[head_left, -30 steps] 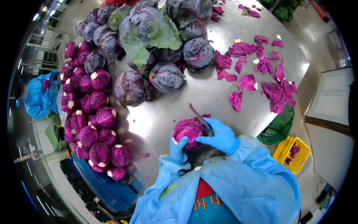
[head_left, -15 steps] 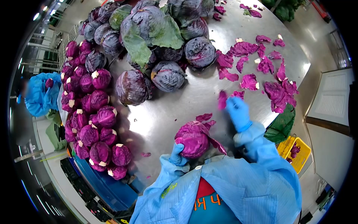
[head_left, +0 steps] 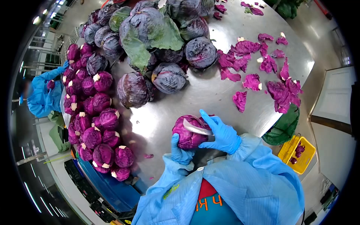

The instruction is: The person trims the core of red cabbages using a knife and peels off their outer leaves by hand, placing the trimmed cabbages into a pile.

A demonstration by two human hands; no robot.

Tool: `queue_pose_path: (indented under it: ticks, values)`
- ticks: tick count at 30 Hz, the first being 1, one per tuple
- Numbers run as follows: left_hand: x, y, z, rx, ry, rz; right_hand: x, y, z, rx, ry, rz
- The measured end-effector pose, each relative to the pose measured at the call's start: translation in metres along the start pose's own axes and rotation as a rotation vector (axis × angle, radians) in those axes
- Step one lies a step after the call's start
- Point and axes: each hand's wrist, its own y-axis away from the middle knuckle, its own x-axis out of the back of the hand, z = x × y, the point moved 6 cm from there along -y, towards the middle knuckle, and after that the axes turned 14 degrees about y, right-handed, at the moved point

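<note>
My left hand (head_left: 180, 151) grips a red cabbage (head_left: 186, 139) from its left and lower side, above the metal table near my body. My right hand (head_left: 222, 135) is at the cabbage's right side, index finger and thumb stretched out around it. A pale curved knife blade (head_left: 198, 129) reaches from my right palm across the top of the cabbage; its handle is hidden in the hand. Torn purple leaves (head_left: 252, 81) lie scattered on the table to the right, one single leaf (head_left: 240, 101) nearest my right hand.
Dark untrimmed cabbages (head_left: 168, 77) are heaped at the back of the metal table (head_left: 187, 103). Peeled purple cabbages (head_left: 103, 154) are piled along the left edge. A yellow basket (head_left: 308, 159) and green netting (head_left: 283, 129) are at right. Another person in blue (head_left: 41, 95) stands beyond the left edge.
My right hand has come back from the scattered leaves to the cabbage. A leaf now lies on the table where it was. The blade has come into view; the cabbage's loose leaves no longer stick out.
</note>
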Motion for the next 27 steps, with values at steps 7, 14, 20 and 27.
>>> queue_pose_path:
  ticks: [7, 14, 20, 27]
  values:
    - [-0.005, -0.003, -0.006, 0.051, 0.057, -0.014, 0.008, 0.005, 0.008, 0.278, 0.225, 0.133]
    - [-0.009, -0.002, -0.010, 0.114, 0.108, -0.024, 0.025, 0.002, -0.003, 0.336, 0.317, 0.344]
    - [0.029, -0.001, -0.012, -0.106, -0.055, 0.157, 0.002, -0.010, -0.007, 0.207, 0.046, -0.010]
    - [0.038, -0.005, -0.003, -0.133, -0.041, 0.181, 0.009, -0.001, 0.027, 0.373, -0.203, 0.368]
